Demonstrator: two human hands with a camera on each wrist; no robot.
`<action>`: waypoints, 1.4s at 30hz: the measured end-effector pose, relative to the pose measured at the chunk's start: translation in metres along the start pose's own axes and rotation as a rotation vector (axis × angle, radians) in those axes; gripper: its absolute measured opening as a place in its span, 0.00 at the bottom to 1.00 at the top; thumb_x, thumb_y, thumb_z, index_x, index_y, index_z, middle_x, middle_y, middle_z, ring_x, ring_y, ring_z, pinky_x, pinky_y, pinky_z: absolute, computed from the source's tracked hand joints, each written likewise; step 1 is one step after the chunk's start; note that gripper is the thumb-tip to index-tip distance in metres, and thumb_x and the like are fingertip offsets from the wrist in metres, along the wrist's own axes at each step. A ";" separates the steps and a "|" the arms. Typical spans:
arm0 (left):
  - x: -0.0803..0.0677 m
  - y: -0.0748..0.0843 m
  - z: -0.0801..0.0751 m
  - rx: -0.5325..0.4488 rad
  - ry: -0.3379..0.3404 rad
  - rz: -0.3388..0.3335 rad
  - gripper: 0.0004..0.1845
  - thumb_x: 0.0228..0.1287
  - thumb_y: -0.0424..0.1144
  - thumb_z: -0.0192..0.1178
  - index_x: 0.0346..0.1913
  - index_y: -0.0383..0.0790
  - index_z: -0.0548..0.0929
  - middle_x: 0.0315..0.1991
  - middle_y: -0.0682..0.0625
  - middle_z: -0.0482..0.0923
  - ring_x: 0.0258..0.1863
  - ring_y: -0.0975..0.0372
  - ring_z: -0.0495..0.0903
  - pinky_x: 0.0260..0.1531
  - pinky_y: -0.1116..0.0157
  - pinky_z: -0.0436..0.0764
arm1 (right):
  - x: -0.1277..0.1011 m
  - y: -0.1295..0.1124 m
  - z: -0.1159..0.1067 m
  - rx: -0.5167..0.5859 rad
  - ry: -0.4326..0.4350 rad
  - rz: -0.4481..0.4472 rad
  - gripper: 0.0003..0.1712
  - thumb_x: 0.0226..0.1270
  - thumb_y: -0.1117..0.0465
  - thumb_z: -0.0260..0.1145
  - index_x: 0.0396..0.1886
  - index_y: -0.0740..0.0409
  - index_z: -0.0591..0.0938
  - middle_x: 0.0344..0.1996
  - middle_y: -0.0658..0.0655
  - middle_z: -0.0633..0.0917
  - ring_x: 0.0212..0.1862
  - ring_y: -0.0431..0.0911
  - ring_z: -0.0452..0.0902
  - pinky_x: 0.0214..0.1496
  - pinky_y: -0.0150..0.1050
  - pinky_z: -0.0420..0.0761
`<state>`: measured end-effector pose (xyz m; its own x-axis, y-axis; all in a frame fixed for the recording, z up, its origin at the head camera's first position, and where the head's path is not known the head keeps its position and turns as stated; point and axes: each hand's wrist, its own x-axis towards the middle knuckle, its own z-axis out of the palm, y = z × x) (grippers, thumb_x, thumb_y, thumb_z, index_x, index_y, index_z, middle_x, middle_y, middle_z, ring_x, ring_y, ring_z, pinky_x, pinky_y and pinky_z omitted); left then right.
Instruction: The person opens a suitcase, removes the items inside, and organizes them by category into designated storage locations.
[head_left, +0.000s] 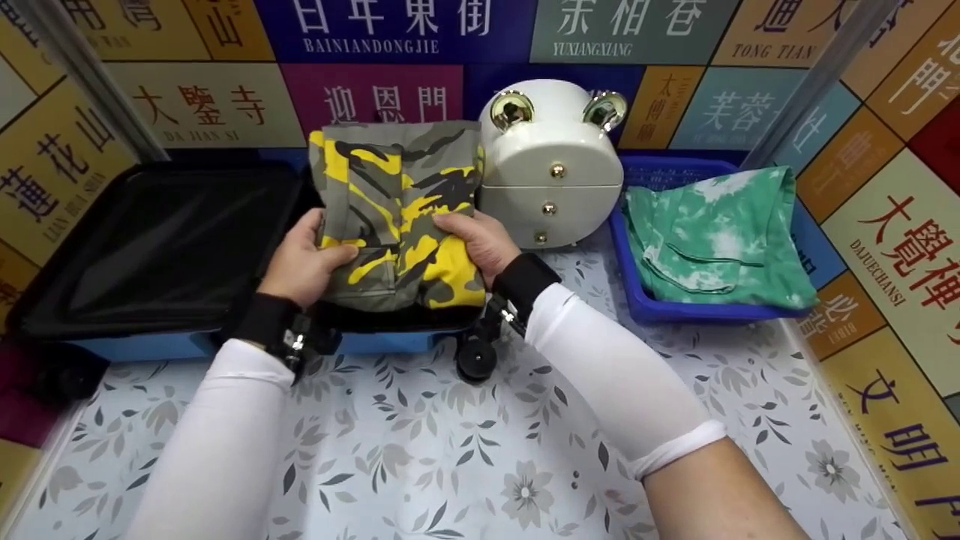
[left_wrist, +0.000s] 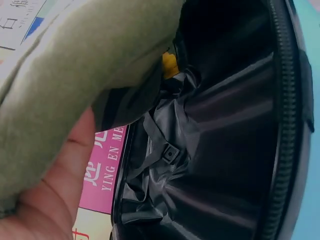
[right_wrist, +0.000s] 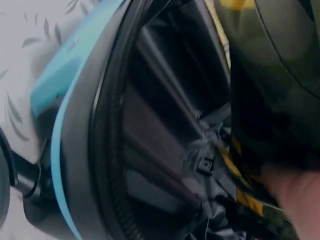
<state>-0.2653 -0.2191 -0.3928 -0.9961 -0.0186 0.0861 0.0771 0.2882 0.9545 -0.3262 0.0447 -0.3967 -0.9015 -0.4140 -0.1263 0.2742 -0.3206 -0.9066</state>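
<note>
Colourful sign panels with Chinese characters are walling in a worktop (head_left: 420, 450) covered in a grey leaf-and-flower print, and you are standing at its near edge. Lying open across it is a blue suitcase (head_left: 150, 346) with a black lining, its small wheel (head_left: 476, 358) pointing toward you.

You are holding a folded camouflage garment (head_left: 401, 217) (yellow, grey and black) over the right-hand half of the suitcase. Your left hand (head_left: 304, 259) is gripping its left edge, thumb lying on top, while your right hand (head_left: 480, 241) is clasping the right edge, its fingers curling over the cloth. Taking it from both sides like this is probably what is keeping the fold flat and square.

From the left wrist view, the cloth is resting against your palm (left_wrist: 50, 200) above the lining, where a strap buckle (left_wrist: 170, 153) is showing. The right wrist view is showing the same lining and the garment hanging just over it; whether it is touching the bottom you cannot tell.

Behind the garment a white round case (head_left: 551, 161) with gold knobs is standing upright. Beside it, a blue basket (head_left: 637, 292) is carrying a green tie-dye garment (head_left: 712, 232), draped over the rim.
</note>
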 end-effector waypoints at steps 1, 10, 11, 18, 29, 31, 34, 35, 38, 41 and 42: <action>-0.001 -0.001 0.000 -0.021 -0.001 0.006 0.28 0.71 0.30 0.64 0.71 0.34 0.71 0.61 0.46 0.80 0.54 0.64 0.81 0.55 0.71 0.79 | -0.001 0.000 0.000 0.017 -0.020 -0.003 0.17 0.73 0.62 0.65 0.57 0.64 0.80 0.40 0.56 0.91 0.40 0.47 0.91 0.45 0.39 0.91; -0.010 -0.002 0.001 -0.193 -0.023 0.081 0.27 0.69 0.23 0.63 0.70 0.36 0.72 0.53 0.58 0.81 0.51 0.66 0.83 0.52 0.72 0.83 | -0.008 -0.010 -0.010 0.194 -0.114 0.139 0.18 0.81 0.51 0.57 0.47 0.61 0.85 0.39 0.56 0.92 0.39 0.47 0.91 0.45 0.40 0.91; -0.010 -0.002 0.002 -0.196 -0.038 0.085 0.28 0.69 0.23 0.63 0.70 0.36 0.72 0.53 0.58 0.82 0.51 0.66 0.83 0.51 0.72 0.83 | -0.009 -0.012 -0.011 0.198 -0.126 0.174 0.22 0.82 0.47 0.56 0.47 0.61 0.85 0.39 0.56 0.92 0.39 0.47 0.91 0.46 0.40 0.91; -0.014 0.000 0.009 -0.209 -0.130 0.094 0.37 0.68 0.20 0.61 0.79 0.34 0.66 0.63 0.52 0.81 0.55 0.69 0.84 0.55 0.72 0.83 | -0.019 -0.025 -0.008 0.049 -0.099 0.167 0.11 0.84 0.58 0.57 0.54 0.60 0.80 0.42 0.56 0.90 0.41 0.48 0.91 0.46 0.41 0.92; -0.012 0.004 0.017 0.127 -0.139 0.081 0.32 0.81 0.41 0.58 0.80 0.36 0.63 0.72 0.38 0.74 0.65 0.53 0.80 0.65 0.62 0.78 | -0.056 -0.076 -0.033 0.064 -0.061 -0.039 0.10 0.83 0.65 0.56 0.58 0.60 0.74 0.45 0.58 0.88 0.45 0.49 0.89 0.51 0.42 0.91; -0.011 0.002 0.018 0.193 -0.129 0.075 0.34 0.81 0.45 0.58 0.82 0.38 0.62 0.75 0.37 0.71 0.70 0.48 0.77 0.69 0.54 0.77 | -0.067 -0.091 -0.049 0.039 -0.061 -0.062 0.10 0.82 0.65 0.57 0.58 0.61 0.75 0.46 0.58 0.88 0.46 0.49 0.89 0.51 0.42 0.91; -0.010 -0.006 0.017 0.270 -0.095 0.057 0.37 0.80 0.49 0.59 0.83 0.41 0.60 0.78 0.36 0.67 0.76 0.42 0.71 0.74 0.45 0.73 | -0.086 -0.114 -0.079 -0.001 -0.011 -0.118 0.09 0.81 0.66 0.60 0.56 0.60 0.77 0.44 0.57 0.90 0.45 0.49 0.90 0.51 0.41 0.91; -0.010 -0.010 0.016 0.306 -0.084 0.045 0.39 0.80 0.51 0.59 0.84 0.41 0.59 0.79 0.36 0.65 0.77 0.41 0.69 0.74 0.42 0.72 | -0.093 -0.121 -0.091 -0.013 0.012 -0.142 0.08 0.81 0.66 0.61 0.54 0.60 0.78 0.43 0.57 0.90 0.44 0.49 0.90 0.50 0.40 0.91; -0.011 -0.022 0.013 0.409 -0.056 0.015 0.42 0.78 0.54 0.60 0.85 0.40 0.57 0.80 0.34 0.64 0.79 0.40 0.65 0.77 0.41 0.67 | -0.116 -0.146 -0.126 -0.061 0.094 -0.226 0.05 0.80 0.67 0.61 0.50 0.59 0.80 0.39 0.56 0.91 0.41 0.47 0.91 0.46 0.38 0.91; -0.013 -0.036 0.012 0.498 -0.037 -0.020 0.45 0.77 0.57 0.61 0.85 0.39 0.56 0.80 0.32 0.62 0.79 0.39 0.64 0.78 0.40 0.63 | -0.141 -0.173 -0.160 -0.026 0.125 -0.274 0.05 0.80 0.69 0.60 0.46 0.63 0.83 0.37 0.58 0.91 0.37 0.48 0.91 0.42 0.37 0.91; -0.014 -0.041 0.011 0.521 -0.027 -0.031 0.45 0.77 0.57 0.61 0.85 0.38 0.56 0.80 0.31 0.63 0.79 0.39 0.64 0.78 0.40 0.63 | -0.149 -0.182 -0.170 -0.014 0.129 -0.299 0.07 0.81 0.69 0.59 0.46 0.65 0.84 0.37 0.59 0.91 0.37 0.49 0.91 0.41 0.38 0.91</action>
<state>-0.2553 -0.2197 -0.4366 -0.9989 -0.0119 0.0462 0.0231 0.7261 0.6872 -0.2981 0.3095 -0.2814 -0.9766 -0.1918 0.0972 -0.0126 -0.4001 -0.9164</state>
